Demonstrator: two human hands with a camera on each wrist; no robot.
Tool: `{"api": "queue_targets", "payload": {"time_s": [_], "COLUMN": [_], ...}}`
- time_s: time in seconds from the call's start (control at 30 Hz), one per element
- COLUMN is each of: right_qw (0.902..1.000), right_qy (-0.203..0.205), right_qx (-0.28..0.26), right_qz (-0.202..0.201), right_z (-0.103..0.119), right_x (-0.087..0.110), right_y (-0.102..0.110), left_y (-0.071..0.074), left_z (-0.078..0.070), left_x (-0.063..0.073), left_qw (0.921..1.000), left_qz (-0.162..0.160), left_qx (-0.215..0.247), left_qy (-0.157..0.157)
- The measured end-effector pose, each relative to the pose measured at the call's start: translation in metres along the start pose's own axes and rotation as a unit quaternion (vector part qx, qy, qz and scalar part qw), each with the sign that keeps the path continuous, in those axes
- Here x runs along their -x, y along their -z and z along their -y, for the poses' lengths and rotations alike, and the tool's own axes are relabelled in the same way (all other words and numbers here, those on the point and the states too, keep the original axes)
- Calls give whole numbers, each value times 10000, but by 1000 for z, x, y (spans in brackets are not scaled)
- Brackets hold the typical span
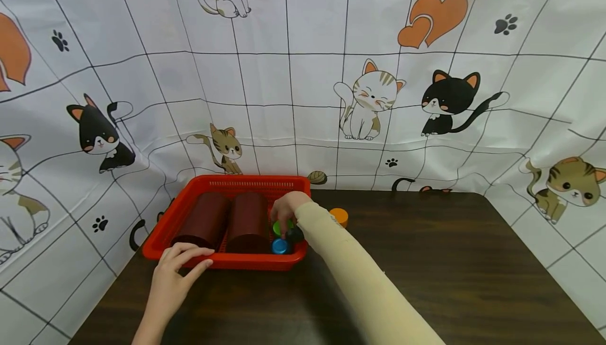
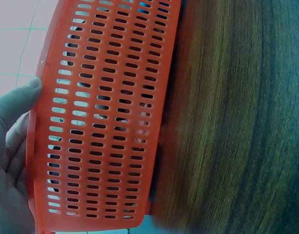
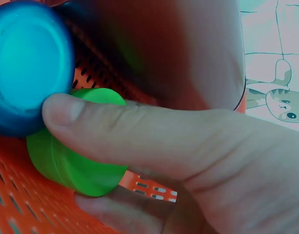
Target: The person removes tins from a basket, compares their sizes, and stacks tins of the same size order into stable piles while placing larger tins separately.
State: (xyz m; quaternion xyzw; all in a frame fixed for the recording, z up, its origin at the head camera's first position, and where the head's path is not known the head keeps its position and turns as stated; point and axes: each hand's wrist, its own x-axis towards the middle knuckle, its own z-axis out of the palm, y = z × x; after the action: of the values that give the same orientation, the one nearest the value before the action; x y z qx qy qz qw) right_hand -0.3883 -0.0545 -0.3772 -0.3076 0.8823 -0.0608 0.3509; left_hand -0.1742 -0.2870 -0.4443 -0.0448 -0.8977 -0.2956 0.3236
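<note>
A red plastic basket with slotted walls stands on the dark wooden table. My left hand holds its near rim, with the thumb at the edge and the other fingers behind it. Inside the basket, at its right end, my right hand reaches down and grips a small green round container between thumb and fingers. The thumb tip overlaps a blue round container close by. Next to these is a small black object, partly covered by the sleeve.
Two large brown cylinders lie side by side in the basket, left of the right hand. Just outside the basket's right side, an orange round container stands on the table. A white cat-print sheet hangs behind and around the table.
</note>
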Motion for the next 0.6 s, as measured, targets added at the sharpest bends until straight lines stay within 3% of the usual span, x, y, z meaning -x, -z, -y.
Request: {"api": "queue_targets", "payload": {"time_s": [0.3,0.6], "right_qw": [9989,9929], "right_qy": [143,655], "right_qx": [-438,-987], "right_qz": [1,111], "right_z": [0,4], "right_x": [4,10], "right_y": [2,1], "left_y": [-1,0], "left_z": [-1,-1], "left_x": [0,2], "left_qw": [10000,9999], "left_qz": [-5,50], "left_qx": [50,83], "left_qy": [19,48]}}
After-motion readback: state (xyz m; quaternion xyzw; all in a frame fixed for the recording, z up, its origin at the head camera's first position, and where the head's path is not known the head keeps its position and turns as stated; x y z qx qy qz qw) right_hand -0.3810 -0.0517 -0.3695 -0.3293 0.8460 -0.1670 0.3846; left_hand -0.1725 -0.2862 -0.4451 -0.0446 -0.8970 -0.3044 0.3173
